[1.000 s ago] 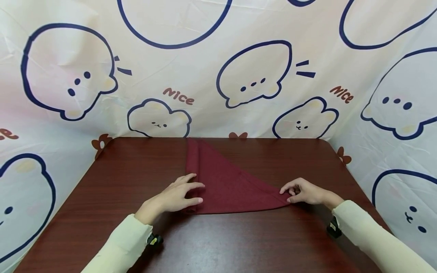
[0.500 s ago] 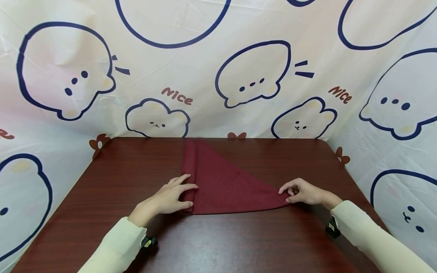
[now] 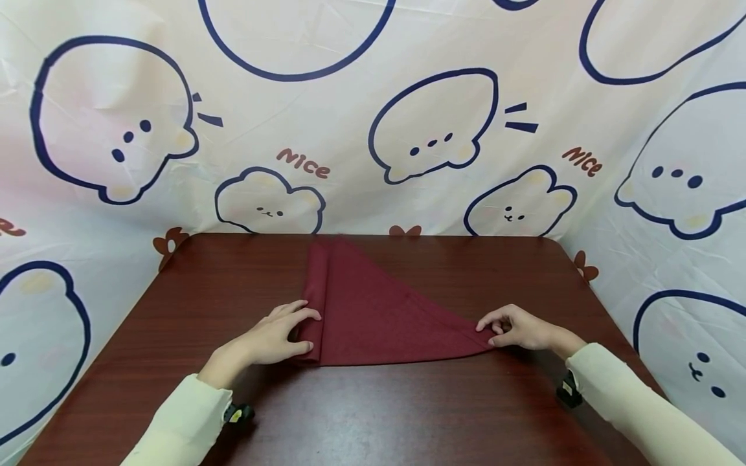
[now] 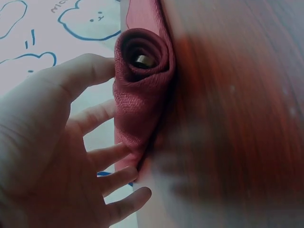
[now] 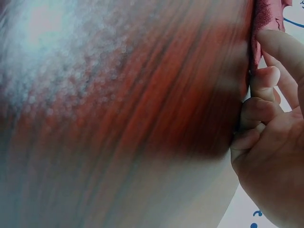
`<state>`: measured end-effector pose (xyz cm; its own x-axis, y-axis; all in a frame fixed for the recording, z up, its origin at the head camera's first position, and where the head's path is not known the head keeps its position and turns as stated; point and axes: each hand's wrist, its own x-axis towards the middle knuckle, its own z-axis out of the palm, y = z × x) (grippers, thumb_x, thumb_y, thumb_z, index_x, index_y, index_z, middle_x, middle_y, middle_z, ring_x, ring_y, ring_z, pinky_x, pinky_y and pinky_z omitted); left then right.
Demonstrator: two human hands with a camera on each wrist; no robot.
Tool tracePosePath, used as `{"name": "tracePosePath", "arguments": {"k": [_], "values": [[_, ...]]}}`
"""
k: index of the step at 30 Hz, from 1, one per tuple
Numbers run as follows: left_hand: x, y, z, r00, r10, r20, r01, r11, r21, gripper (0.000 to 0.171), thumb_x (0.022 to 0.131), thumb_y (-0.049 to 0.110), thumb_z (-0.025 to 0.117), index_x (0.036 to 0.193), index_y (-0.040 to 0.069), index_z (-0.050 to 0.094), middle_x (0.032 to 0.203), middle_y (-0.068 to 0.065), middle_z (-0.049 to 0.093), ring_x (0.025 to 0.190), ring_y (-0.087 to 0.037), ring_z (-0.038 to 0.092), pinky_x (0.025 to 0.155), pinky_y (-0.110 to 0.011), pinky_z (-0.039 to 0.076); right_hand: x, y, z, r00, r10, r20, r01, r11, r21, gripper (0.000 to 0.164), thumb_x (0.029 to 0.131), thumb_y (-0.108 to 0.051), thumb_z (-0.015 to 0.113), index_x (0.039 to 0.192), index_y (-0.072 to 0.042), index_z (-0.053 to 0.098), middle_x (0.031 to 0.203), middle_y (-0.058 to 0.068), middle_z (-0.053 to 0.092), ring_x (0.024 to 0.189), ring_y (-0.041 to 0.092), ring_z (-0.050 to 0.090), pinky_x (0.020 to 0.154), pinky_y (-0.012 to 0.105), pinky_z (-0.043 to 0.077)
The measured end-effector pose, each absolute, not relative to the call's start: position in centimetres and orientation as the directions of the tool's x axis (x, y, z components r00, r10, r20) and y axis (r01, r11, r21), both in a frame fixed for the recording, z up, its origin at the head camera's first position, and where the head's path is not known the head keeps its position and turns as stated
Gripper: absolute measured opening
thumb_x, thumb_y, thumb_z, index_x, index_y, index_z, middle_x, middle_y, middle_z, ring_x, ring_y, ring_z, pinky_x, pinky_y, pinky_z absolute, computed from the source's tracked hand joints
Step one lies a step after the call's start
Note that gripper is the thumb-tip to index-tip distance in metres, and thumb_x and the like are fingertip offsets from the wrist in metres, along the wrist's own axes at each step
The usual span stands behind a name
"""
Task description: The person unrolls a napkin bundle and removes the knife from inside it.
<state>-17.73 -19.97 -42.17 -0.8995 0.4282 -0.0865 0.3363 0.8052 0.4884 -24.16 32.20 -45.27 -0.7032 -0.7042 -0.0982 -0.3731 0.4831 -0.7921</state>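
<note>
A dark red cloth (image 3: pixel 373 317) lies on the table, a flat triangle with a rolled left edge (image 3: pixel 315 291). Its coiled end faces the left wrist view, with a small shiny metallic-looking object (image 4: pixel 144 61) inside the coil. My left hand (image 3: pixel 262 336) rests against the near part of the roll, thumb and fingers spread along its side. In the left wrist view those fingers look fairly straight. My right hand (image 3: pixel 521 327) pinches the cloth's right corner between thumb and index finger, its other fingers curled in.
The dark brown wooden table (image 3: pixel 373 414) has a glossy, reflective surface. A pale curtain (image 3: pixel 350 129) with cartoon outlines stands behind it and along both sides. Each wrist wears a small black camera.
My left hand and the roll have moved left, and the flat part of the cloth has become wider. The right hand stays at the corner.
</note>
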Motion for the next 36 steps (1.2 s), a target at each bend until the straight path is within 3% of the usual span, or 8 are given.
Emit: {"name": "tracePosePath", "arguments": {"k": [21, 36], "values": [[-17.7, -21.8, -42.2, -0.904, 0.421, -0.07, 0.32, 0.778, 0.541, 0.042, 0.095, 0.022, 0.065, 0.135, 0.013, 0.06, 0.15, -0.026, 0.048, 0.141, -0.051, 0.036, 0.11, -0.069, 0.034, -24.0, 32.7, -45.4, -0.714, -0.694, -0.096, -0.367, 0.488, -0.792, 0.025, 0.089, -0.007, 0.075, 0.113, -0.003, 0.071, 0.075, -0.003, 0.05, 0.069, 0.002, 0.048, 0.061, 0.021, 0.043], [-17.4, -21.5, -41.6, -0.913, 0.406, -0.043, 0.333, 0.8, 0.499, 0.041, 0.098, 0.027, 0.065, 0.136, 0.012, 0.06, 0.144, -0.018, 0.055, 0.137, -0.043, 0.046, 0.11, -0.064, 0.038, -23.8, 32.1, -45.0, -0.697, -0.713, -0.08, -0.385, 0.465, -0.797, 0.024, 0.089, -0.005, 0.074, 0.112, -0.001, 0.07, 0.076, -0.003, 0.05, 0.069, 0.001, 0.047, 0.06, 0.02, 0.043]]}}
